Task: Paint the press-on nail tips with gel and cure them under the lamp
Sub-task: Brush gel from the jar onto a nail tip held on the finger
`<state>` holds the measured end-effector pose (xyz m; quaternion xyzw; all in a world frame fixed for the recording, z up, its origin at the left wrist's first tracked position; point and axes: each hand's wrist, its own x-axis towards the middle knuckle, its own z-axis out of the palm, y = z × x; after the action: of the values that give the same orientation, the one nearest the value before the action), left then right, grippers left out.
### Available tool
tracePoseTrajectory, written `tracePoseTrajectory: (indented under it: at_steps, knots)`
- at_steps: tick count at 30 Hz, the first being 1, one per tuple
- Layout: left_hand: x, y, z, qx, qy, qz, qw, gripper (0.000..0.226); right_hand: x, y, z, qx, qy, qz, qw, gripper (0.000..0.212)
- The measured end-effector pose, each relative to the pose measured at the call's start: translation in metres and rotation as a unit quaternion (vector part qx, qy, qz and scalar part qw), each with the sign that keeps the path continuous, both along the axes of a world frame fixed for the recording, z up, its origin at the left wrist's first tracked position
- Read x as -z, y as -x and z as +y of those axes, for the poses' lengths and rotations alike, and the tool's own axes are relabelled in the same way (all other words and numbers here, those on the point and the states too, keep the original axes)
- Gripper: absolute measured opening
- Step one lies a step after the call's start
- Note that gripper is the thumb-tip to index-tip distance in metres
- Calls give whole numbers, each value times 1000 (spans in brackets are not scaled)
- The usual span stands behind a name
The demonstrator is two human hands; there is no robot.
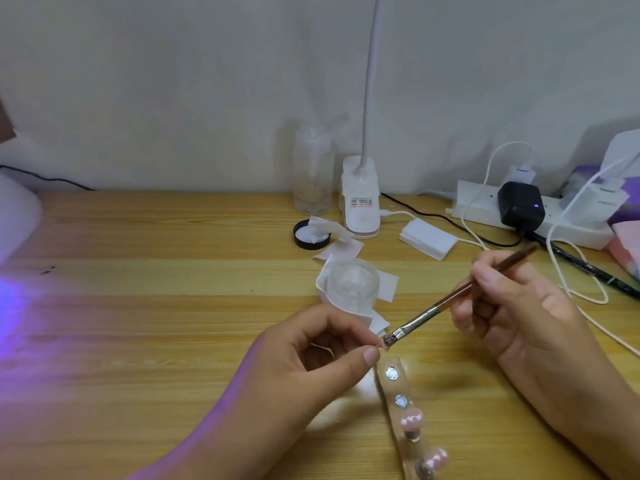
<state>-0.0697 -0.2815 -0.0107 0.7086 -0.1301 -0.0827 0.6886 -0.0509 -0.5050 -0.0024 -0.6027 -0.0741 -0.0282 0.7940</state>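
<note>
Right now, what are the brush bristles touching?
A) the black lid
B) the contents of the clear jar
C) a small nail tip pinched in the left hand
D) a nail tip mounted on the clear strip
C: the brush, held in the right hand, has its bristles on the nail tip that the left hand pinches, apart from the jar and just above the end of the strip.

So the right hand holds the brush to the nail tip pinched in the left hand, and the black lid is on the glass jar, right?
Not quite. The head view shows the black lid off the glass jar, lying on the table behind it. The right hand does hold the brush to the nail tip pinched in the left hand.
</note>
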Motion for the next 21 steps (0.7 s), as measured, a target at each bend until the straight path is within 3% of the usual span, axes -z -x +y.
tracePoseTrajectory:
  at_steps: [5, 8, 15, 21]
  knots:
    - [-1, 1, 0, 1, 6, 3, 1000, 7, 0, 0, 0, 15, 1, -3, 1000, 3]
    - [0, 1, -1, -1, 9, 3, 1000, 6, 0, 1, 1, 11, 3, -1, 1000, 11]
    - [3, 1, 0, 0, 12, -5, 1000, 17, 4, -2, -1, 52, 10, 15, 999, 6]
    - [4, 0, 0, -3, 8, -8, 1000, 18, 4, 2, 0, 22, 10, 3, 1000, 5]
